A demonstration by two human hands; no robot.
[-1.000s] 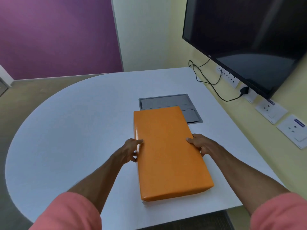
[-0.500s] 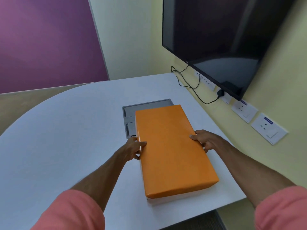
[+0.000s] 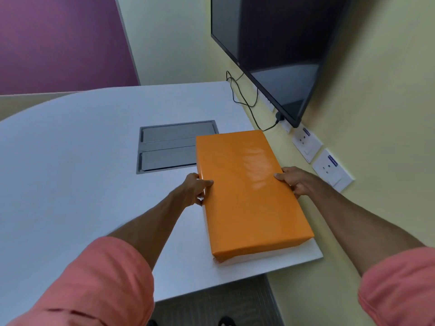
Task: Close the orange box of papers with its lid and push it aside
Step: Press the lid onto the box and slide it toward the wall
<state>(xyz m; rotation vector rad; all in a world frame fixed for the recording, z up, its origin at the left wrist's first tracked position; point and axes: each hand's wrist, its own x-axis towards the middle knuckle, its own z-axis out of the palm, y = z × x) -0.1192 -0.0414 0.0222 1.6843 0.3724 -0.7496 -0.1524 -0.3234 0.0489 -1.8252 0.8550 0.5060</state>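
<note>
- Gripping the orange box (image 3: pixel 249 189) from both long sides: the left hand (image 3: pixel 194 189) is clasping its left edge with the thumb lying on top, and the right hand (image 3: pixel 295 182) is clasping its right edge the same way, thumb on the lid and the other fingers curling down the side, where they are hiding from view.
- Sitting straight ahead of the person, the box is lying between the two hands, with its long axis running away from the body and leaning slightly to the left at the far end.
- Resting on the white table (image 3: pixel 77 165), the box is occupying the right-hand part of the top, with its near end close to the table's front edge and its right side near the edge that is facing the yellow wall (image 3: pixel 376 90).
- Overlapping the right end of the grey panel (image 3: pixel 169 147) let into the table, the far left corner of the box is covering part of it.
- Looking closed already: the orange lid is sitting flat, with a pale strip of the base showing beneath its near end.
- Judging the push: both hands are holding at about mid-length and seem equally near, so neither is having the advantage; room on the right is looking scant, while the left is offering open table.
- Counting: one orange box, two hands, one table, one grey panel, one dark screen (image 3: pixel 270 43) on the wall, two pink sleeves.
</note>
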